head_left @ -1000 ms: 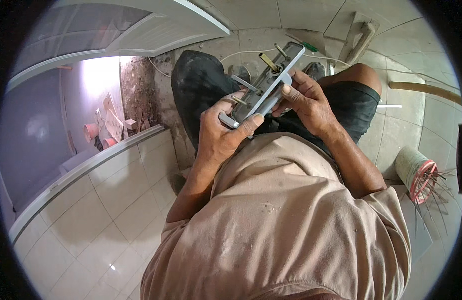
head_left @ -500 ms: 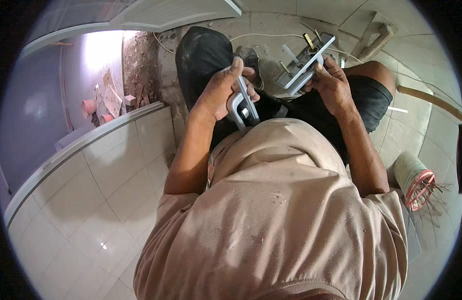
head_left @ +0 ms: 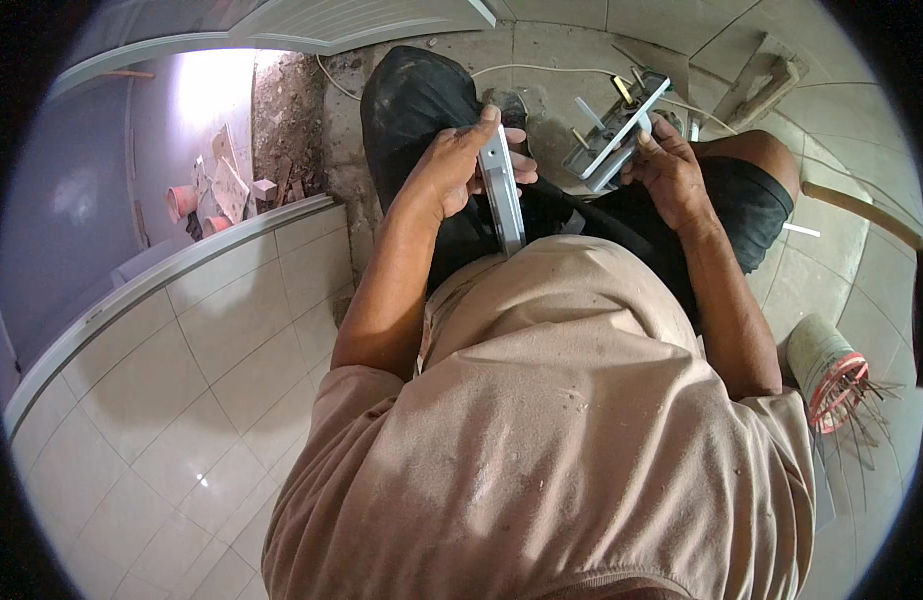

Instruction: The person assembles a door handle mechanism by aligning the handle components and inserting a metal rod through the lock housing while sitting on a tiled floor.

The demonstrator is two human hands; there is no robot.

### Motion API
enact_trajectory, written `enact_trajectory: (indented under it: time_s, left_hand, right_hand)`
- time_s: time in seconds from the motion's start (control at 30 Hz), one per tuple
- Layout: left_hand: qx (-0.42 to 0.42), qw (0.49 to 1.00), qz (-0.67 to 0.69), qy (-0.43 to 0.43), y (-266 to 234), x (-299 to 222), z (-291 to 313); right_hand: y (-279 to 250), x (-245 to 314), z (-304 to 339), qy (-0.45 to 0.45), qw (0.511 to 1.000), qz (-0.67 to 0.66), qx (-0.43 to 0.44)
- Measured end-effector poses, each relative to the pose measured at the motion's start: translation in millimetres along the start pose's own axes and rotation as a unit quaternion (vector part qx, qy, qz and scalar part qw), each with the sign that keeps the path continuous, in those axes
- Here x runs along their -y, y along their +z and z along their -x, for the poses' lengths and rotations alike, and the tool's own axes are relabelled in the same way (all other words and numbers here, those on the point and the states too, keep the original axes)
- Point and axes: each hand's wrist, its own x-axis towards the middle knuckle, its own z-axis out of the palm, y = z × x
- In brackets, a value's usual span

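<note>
1. The left hand point(head_left: 451, 170) grasped a grey plate point(head_left: 502, 190), thumb at its upper end; its lower end lay near the shirt point(head_left: 551, 400).
2. The right hand point(head_left: 673, 178) gripped a second plate point(head_left: 626, 138), thumb on the near side, above the floor point(head_left: 551, 50) beyond the lap.
3. Apparently done: several posts point(head_left: 622, 90) stood out from the second plate's far side.
4. Apparently left: the plates were apart, neither mounted; how much work remained, I could not tell.
</note>
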Motion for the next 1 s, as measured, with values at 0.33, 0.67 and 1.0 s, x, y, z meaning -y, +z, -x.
enact_trajectory:
  time_s: [0.33,0.67,1.0]
  left_hand:
    - [-0.01,0.983,0.1,0.155,-4,1,-3]
    - [-0.013,0.976,-0.142,0.164,36,-17,13]
    - [-0.05,0.974,-0.167,0.144,44,-18,14]
  right_hand:
    - [5,-4,1,0.009,0.999,0.042,0.003]
    - [14,1,5,0.019,0.997,0.077,0.012]
    - [9,-3,3,0.004,0.996,0.084,0.009]
